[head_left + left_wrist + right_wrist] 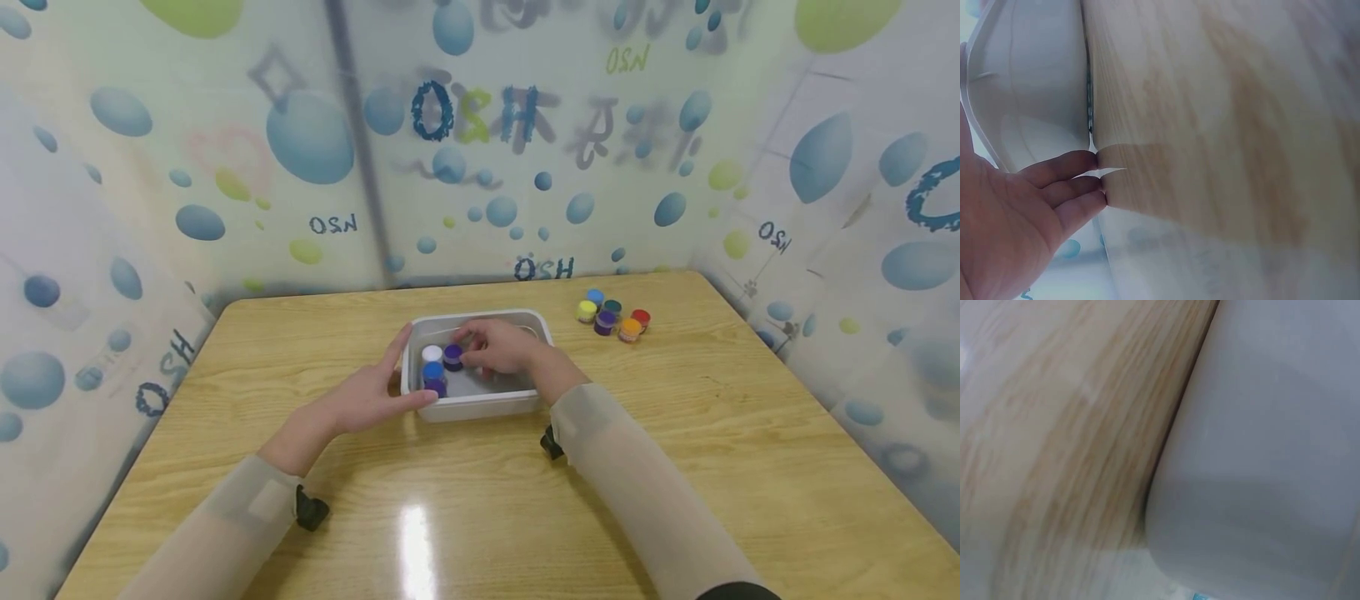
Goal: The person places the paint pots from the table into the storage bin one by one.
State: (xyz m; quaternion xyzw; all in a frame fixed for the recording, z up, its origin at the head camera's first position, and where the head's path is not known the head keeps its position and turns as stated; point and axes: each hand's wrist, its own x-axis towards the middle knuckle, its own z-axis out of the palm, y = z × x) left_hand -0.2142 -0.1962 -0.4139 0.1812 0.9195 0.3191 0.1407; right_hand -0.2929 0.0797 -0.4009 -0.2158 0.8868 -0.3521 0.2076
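A white plastic container (pixel 480 409) stands on the table. My left hand (pixel 363 397) rests against its left end, the thumb on the front rim and a finger along the side. In the left wrist view, the straight fingers (pixel 1072 185) of that hand reach down beside the container wall. My right hand (pixel 501 346) is inside the container, pinching a small purple-lidded paint jar (pixel 453 358) between thumb and fingertip. Left of it are a white-lidded jar (pixel 431 355), a blue-lidded jar (pixel 433 372) and a purple jar (pixel 436 388). The right wrist view misses the right hand.
On the table's back right stands a group of small paint jars, among them yellow (pixel 587 312), purple (pixel 605 322), orange (pixel 630 331) and red (pixel 641 318) ones. Patterned curtains (pixel 480 208) enclose the wooden table (pixel 480 500) at the back and sides.
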